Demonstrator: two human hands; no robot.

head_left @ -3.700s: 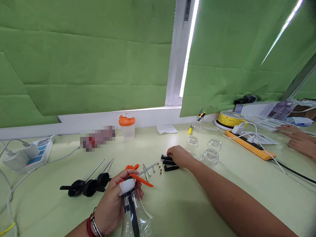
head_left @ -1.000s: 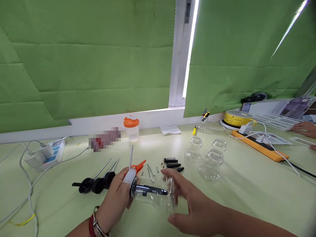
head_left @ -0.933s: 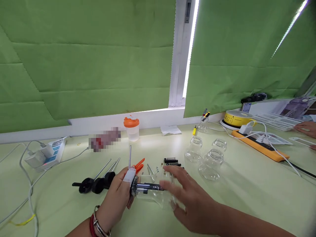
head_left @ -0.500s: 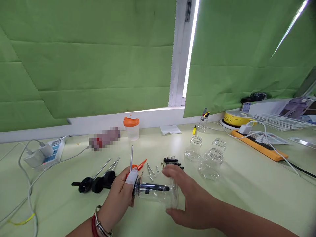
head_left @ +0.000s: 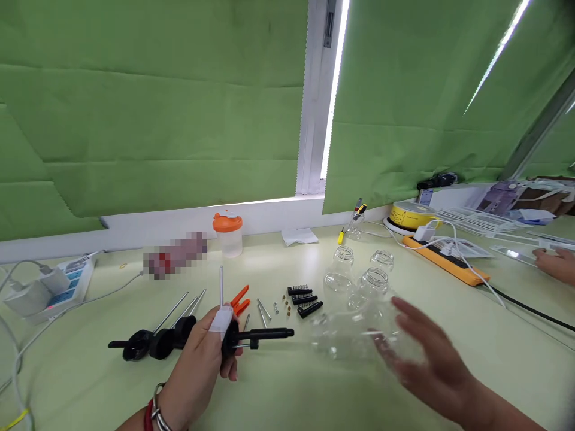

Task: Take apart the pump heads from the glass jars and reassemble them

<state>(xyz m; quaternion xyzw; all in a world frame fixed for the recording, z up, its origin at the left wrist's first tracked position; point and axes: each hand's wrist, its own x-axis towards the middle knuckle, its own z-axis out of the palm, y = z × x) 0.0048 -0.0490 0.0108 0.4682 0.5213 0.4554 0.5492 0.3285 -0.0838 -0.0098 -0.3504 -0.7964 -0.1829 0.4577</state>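
My left hand (head_left: 200,350), a white wrap on its thumb, grips a black lid-like mechanism (head_left: 272,334) with a long black shaft pointing right and a metal rod standing up. My right hand (head_left: 433,359), smeared by motion, holds a clear glass jar (head_left: 339,335) lying sideways, its mouth toward the shaft but apart from it. Behind the mechanism are orange-handled pliers (head_left: 241,300), loose metal pins (head_left: 264,312), small brass bits (head_left: 288,306) and black pieces with springs (head_left: 305,299). Left of my left hand lie several black lids with metal rods (head_left: 138,345).
More glass jars (head_left: 375,278) stand right of centre. An orange power strip (head_left: 444,260) and cables lie further right, near another person's hand (head_left: 557,263). An orange-lidded cup (head_left: 228,233) stands at the back. A white power strip (head_left: 72,290) is at left.
My right hand has pulled the glass jar to the right, off the black shaft, which is now bare. My left hand still holds the mechanism. The view has turned right; another person's hand shows.
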